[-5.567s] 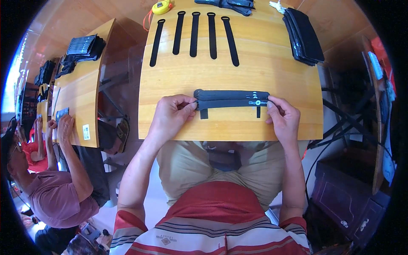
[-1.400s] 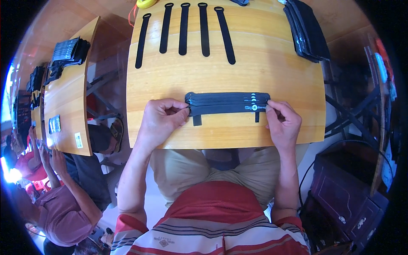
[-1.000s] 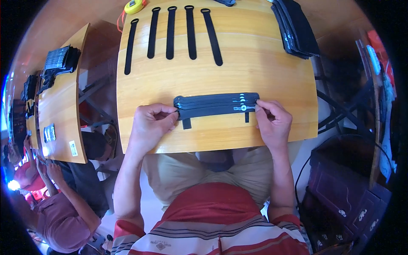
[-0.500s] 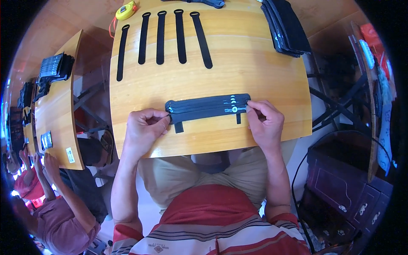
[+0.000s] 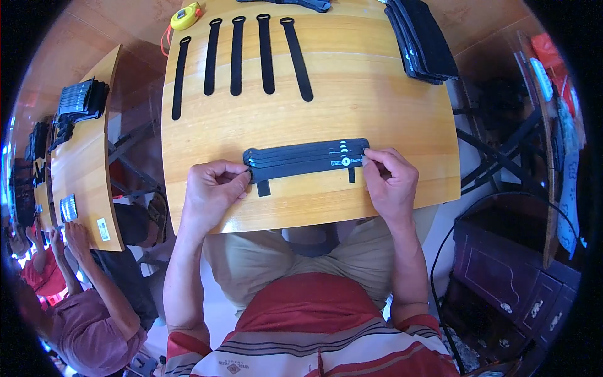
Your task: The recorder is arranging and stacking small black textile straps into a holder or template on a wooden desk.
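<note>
A layered stack of black fabric straps point(image 5: 295, 164) lies crosswise near the front of the wooden table, its edges stepped and white printing towards its right end. Two short black tabs stick out from under its near edge, a left tab point(image 5: 264, 188) and a right tab point(image 5: 352, 175). My left hand point(image 5: 217, 188) pinches the stack's left end between thumb and fingers. At the right end, my right hand point(image 5: 392, 182) grips the stack's edge the same way. Farther back, several single black straps point(image 5: 237, 56) with looped ends lie spread in a row.
A yellow tape measure point(image 5: 186, 17) sits at the far left corner of the table point(image 5: 377, 113). Black strap bundles point(image 5: 422, 41) are piled at the far right. Left of me, a co-worker point(image 5: 94, 320) sits at another table point(image 5: 94, 169). A dark cabinet point(image 5: 502, 276) stands right.
My hands and the strap stack stay practically where they were. Over at the left, the co-worker's arms and hands have shifted slightly.
</note>
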A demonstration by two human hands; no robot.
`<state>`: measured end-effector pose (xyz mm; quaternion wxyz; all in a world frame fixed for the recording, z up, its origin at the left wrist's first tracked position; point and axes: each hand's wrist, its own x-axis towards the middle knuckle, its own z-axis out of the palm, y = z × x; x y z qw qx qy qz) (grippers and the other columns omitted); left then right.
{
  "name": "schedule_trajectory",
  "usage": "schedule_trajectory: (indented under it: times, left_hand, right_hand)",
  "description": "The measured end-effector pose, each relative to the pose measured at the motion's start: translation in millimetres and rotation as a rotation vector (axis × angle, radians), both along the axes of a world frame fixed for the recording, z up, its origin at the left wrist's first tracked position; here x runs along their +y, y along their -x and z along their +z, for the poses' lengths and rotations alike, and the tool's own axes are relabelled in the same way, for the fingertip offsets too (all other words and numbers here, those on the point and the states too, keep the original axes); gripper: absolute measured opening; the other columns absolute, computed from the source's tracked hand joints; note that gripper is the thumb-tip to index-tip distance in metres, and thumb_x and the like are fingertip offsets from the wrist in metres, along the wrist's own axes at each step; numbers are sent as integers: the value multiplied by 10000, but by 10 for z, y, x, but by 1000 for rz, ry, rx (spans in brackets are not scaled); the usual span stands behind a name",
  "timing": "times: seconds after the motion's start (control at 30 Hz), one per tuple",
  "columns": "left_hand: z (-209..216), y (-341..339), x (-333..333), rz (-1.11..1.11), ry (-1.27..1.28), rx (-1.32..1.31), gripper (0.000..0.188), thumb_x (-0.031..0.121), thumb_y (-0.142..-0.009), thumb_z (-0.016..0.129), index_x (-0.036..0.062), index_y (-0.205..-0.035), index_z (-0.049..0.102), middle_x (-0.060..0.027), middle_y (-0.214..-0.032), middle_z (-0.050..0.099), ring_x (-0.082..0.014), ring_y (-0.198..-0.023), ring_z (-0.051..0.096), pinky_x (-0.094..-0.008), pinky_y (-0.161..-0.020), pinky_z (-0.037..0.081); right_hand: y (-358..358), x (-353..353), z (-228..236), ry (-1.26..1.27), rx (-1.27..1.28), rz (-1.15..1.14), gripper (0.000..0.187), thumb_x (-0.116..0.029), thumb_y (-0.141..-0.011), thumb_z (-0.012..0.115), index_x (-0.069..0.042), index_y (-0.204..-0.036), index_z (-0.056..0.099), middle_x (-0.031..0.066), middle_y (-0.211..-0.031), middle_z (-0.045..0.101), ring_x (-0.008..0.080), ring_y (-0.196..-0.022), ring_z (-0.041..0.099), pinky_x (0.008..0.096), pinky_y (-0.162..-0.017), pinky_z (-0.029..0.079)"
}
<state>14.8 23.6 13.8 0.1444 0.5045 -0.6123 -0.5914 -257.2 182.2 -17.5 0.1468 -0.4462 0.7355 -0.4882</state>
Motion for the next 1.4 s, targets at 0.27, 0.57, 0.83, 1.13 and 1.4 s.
schedule_trajectory:
  times: [0.27,0.57,0.83,1.13,1.4]
  left_hand:
    - [-24,8,7,16,-10,17,109,9,-938,737,-70,-1012,754,-41,-773,720,-68,-674,646,-218,-635,534]
    - [-15,4,-2,-1,-17,24,95,7,-946,739,-64,-1008,749,-43,-777,721,-69,-669,644,-221,-626,539]
    - [8,15,-12,-12,-23,20,95,11,-949,739,-57,-1015,749,-49,-785,725,-71,-671,646,-223,-628,544]
    - [-9,21,-13,-9,-25,15,84,8,-944,741,-56,-998,745,-48,-770,721,-73,-657,644,-226,-610,538]
    - [-18,47,0,6,8,-13,72,0,-930,735,-58,-972,739,-49,-758,717,-76,-641,645,-229,-587,530]
  right_hand:
    - [-6,7,9,8,4,-13,119,46,-865,717,34,-981,741,140,-840,711,189,-670,677,307,-604,517]
    - [6,6,-4,15,29,7,116,41,-863,717,32,-977,737,146,-829,708,221,-669,681,328,-610,522]
    - [9,5,10,14,85,17,115,41,-861,715,30,-974,727,152,-825,702,228,-668,679,332,-610,522]
    - [-20,0,29,18,122,7,112,38,-864,717,28,-975,725,156,-831,698,240,-685,684,342,-612,524]
    - [-59,0,29,30,202,-3,121,40,-854,725,24,-974,728,170,-858,699,306,-729,707,380,-648,556]
